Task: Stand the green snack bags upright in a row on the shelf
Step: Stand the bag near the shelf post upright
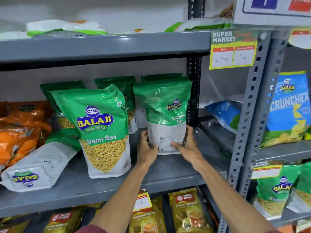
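A green Ratlami Sev bag stands upright on the grey shelf, its back side facing me. My left hand grips its lower left edge and my right hand grips its lower right corner. To its left stands another green bag, front side out. Behind these, two more green bags stand at the back. One green bag lies flat on its face at the left front of the shelf.
Orange snack bags lie piled at the shelf's far left. A perforated grey upright bounds the shelf on the right, with blue Crunchex bags beyond. Gold tea packets fill the shelf below. A price tag hangs above.
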{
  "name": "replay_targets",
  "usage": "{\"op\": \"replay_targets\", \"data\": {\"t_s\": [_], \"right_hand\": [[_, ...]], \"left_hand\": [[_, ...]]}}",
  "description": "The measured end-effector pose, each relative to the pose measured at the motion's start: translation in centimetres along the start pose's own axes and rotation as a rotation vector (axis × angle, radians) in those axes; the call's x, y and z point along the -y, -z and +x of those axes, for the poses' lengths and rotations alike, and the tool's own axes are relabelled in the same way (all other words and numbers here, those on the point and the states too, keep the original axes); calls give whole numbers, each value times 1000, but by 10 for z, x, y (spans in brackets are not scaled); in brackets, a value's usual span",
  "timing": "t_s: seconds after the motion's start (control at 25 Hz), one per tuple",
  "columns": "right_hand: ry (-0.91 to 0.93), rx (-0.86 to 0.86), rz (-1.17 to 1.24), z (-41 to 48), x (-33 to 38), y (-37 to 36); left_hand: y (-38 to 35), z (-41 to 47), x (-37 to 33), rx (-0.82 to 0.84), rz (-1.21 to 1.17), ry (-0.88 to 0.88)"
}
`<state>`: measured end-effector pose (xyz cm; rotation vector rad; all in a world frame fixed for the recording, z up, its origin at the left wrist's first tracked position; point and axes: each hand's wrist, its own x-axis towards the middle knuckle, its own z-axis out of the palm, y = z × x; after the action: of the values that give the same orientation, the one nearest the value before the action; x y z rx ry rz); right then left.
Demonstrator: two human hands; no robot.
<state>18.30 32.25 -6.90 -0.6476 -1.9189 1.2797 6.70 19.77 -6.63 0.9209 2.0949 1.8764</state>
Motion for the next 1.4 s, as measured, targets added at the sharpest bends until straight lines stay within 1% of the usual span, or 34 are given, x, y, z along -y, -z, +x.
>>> {"op": "replay_targets", "data": {"t_s": [0.04, 0.12, 0.16, 0.2, 0.24, 0.32, 0.36, 0.4, 0.48, 0.56, 0.68, 0.76, 0.8, 0.88, 0.96, 1.0, 1.04, 1.12, 1.2, 1.28, 1.4], "right_hand": [[-10, 11, 13, 0, -2, 1], [-22, 20, 15, -2, -1, 4], [-18, 7, -8, -3, 1, 5], [-1, -15, -48, -7, 3, 4], [32, -40, -90, -11, 5, 1], [107, -67, -169, -25, 8, -9], [133, -78, -216, -34, 10, -16], [148, -92, -267, -43, 13, -22], [186, -100, -376, -61, 19, -34], [215, -10, -418, -75, 25, -43], [236, 213, -292, -86, 25, -48], [303, 275, -227, -82, 26, -48], [337, 239, -193, -76, 27, -45], [359, 36, -120, -57, 28, -35], [317, -145, -49, -29, 24, -21], [262, -179, -25, -16, 20, -14], [190, -166, -12, -5, 15, -9], [66, -43, -4, 10, 6, -7], [30, 72, -9, 15, -2, -10], [40, 87, -20, 19, -6, -9], [8, 60, -82, 19, -3, -7]], "left_hand": [[-3, -1, 1, -42, 19, 0], [-9, -9, -1, -217, 124, -53], [-12, -14, -2, -301, 165, -110], [-17, -21, -4, -331, 162, -188], [-22, -28, -8, -292, 134, -267], [-33, -41, -16, -142, 134, -331], [-37, -45, -18, -121, 154, -340], [-39, -45, -18, -138, 155, -340], [-34, -44, -17, -216, 96, -300], [-25, -39, -13, -250, 27, -246], [-10, -24, -8, -256, -61, -148], [-4, -12, -5, -299, -88, -84], [-3, -6, -4, -319, -91, -55], [-4, 7, -2, -326, -100, 10], [-5, 19, -5, -295, -120, 114], [-5, 25, -6, -276, -135, 162], [-6, 32, -7, -263, -155, 204], [-9, 40, -8, -273, -182, 238], [-14, 43, -2, -326, -153, 165], [-18, 41, 3, -357, -125, 81], [-18, 35, -1, -342, -103, 69]]}}
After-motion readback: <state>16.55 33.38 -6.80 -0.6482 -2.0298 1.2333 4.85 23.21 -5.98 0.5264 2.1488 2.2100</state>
